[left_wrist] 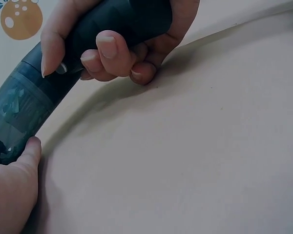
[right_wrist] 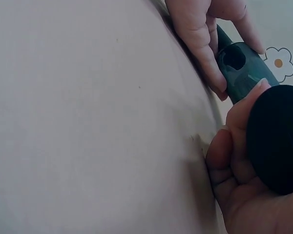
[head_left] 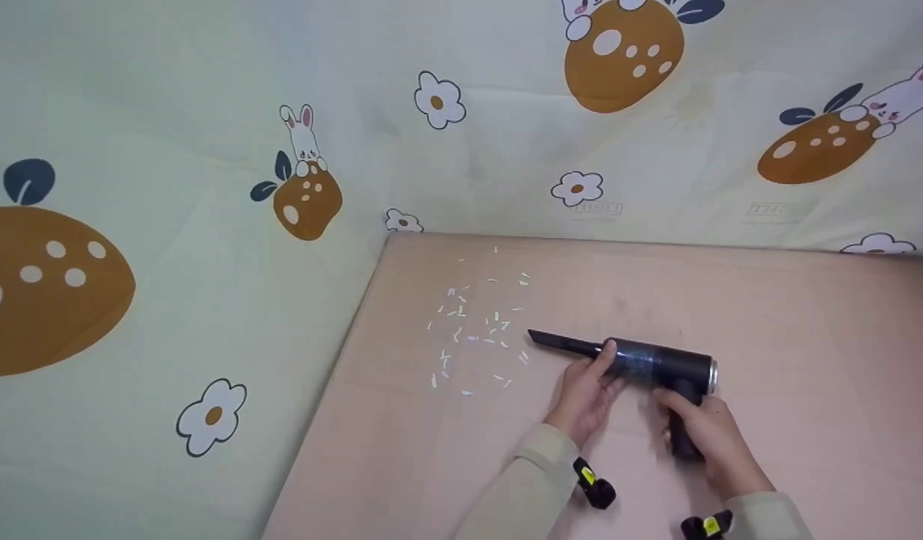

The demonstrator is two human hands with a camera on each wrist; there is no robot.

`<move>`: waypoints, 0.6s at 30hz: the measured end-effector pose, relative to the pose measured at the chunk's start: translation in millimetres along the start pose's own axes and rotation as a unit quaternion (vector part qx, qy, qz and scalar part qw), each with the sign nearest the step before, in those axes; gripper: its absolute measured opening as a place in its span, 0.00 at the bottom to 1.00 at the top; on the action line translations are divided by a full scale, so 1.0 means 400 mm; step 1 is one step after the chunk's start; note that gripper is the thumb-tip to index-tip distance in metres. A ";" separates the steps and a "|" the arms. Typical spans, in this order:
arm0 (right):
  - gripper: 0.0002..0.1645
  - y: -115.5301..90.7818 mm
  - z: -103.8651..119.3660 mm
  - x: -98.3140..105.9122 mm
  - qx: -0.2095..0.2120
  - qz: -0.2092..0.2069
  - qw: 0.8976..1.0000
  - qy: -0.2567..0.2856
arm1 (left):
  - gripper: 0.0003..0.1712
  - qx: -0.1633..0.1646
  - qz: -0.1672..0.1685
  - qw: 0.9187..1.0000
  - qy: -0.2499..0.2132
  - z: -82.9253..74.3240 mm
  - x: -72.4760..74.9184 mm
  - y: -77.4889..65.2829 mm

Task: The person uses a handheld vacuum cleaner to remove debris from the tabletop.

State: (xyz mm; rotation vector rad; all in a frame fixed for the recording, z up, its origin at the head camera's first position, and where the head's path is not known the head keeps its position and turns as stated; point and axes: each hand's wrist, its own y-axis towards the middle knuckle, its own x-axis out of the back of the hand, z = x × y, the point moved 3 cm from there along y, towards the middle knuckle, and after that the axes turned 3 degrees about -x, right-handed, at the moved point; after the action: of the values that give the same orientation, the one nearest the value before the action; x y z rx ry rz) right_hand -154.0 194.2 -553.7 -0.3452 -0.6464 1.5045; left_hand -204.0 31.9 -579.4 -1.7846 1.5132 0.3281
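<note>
A black handheld vacuum cleaner (head_left: 675,365) with a long flat nozzle (head_left: 563,342) points left over the table in the head view. My right hand (head_left: 717,439) grips its handle, fingers curled round it. Toward the front, my left hand (head_left: 584,394) holds the body by the clear dust cup (left_wrist: 20,105), thumb on one side and fingers on the other. Pale bits show inside that cup in the left wrist view. Small white paper scraps (head_left: 497,316) lie scattered just left of the nozzle tip. In the right wrist view, the handle's dark round end (right_wrist: 278,139) covers part of my right hand.
The pinkish-tan tabletop (head_left: 814,360) meets a cloth-covered wall (head_left: 499,172) at the back and another (head_left: 206,315) on the left. Both carry printed flowers, rabbits and brown fruit. Black straps with yellow marks (head_left: 589,474) sit at my wrists.
</note>
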 end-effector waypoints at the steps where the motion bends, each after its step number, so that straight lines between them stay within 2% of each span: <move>1: 0.35 0.000 0.001 0.000 0.000 0.000 1.000 -0.002 | 0.25 0.001 -0.001 1.000 -0.001 0.000 0.001 -0.001; 12: 0.31 -0.002 0.012 -0.001 -0.001 0.005 1.000 -0.021 | 0.26 -0.005 -0.021 1.000 0.005 -0.007 0.006 -0.013; 18: 0.29 -0.006 0.002 0.004 -0.003 0.000 0.999 -0.040 | 0.26 -0.006 -0.020 1.000 0.011 -0.004 0.006 -0.029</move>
State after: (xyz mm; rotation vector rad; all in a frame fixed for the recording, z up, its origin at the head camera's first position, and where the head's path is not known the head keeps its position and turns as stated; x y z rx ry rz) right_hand -152.6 195.3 -551.4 -0.2909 -0.7131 1.5235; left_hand -192.9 29.2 -575.5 -1.8312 1.4932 0.2994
